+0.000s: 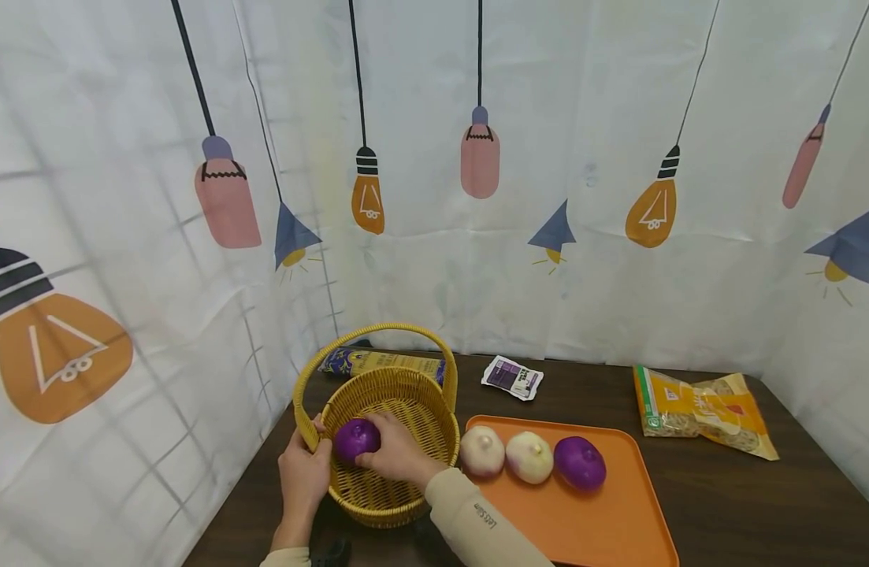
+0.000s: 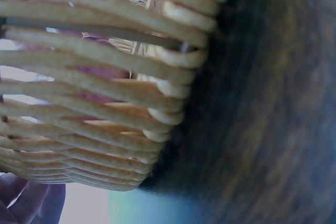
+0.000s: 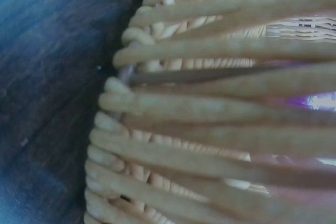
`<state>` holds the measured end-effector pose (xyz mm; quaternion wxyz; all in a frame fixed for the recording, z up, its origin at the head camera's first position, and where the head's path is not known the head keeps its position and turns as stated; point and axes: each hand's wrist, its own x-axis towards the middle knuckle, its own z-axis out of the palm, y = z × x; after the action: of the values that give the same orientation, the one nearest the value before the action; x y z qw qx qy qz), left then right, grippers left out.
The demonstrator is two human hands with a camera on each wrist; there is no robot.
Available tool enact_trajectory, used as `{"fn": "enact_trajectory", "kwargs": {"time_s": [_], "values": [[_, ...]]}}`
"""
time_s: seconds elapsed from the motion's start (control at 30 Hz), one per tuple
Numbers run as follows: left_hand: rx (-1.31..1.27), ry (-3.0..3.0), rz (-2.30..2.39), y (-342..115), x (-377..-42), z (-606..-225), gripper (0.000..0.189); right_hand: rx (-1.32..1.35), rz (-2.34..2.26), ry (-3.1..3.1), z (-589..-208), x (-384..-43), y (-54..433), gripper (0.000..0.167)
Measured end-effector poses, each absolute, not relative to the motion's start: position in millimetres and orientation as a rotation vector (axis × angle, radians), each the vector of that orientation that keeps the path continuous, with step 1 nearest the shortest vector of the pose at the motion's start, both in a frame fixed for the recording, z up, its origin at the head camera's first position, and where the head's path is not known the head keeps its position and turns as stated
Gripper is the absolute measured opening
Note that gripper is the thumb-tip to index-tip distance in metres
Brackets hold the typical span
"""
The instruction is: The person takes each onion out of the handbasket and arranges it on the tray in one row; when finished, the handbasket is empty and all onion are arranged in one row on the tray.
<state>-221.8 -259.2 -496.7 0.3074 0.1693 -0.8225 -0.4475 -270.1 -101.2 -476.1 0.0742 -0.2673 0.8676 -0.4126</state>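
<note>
A yellow woven basket with a tall arched handle stands at the table's left. My left hand grips its left side, where the handle meets the rim. Inside the basket's left part, my right hand holds a shiny purple onion, with fingers and thumb around its right side. The left wrist view is mostly basket weave, with fingertips at the lower left. Through the weave in the right wrist view, a bit of purple shows; the right hand is largely hidden there.
Right of the basket lies an orange tray bearing two whitish onions and another purple onion. Behind are a long blue-and-yellow packet and a small white-purple sachet. A yellow-orange bag lies far right.
</note>
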Motion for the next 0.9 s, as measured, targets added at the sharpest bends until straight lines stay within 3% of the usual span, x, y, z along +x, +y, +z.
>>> {"fn": "enact_trajectory", "kwargs": {"time_s": [0.9], "values": [[0.457,-2.16,-1.197,-258.1,-221.8,-497.9,0.015,-0.819,-1.204,2.546,-475.2,-264.6,-96.4,0.066]]}}
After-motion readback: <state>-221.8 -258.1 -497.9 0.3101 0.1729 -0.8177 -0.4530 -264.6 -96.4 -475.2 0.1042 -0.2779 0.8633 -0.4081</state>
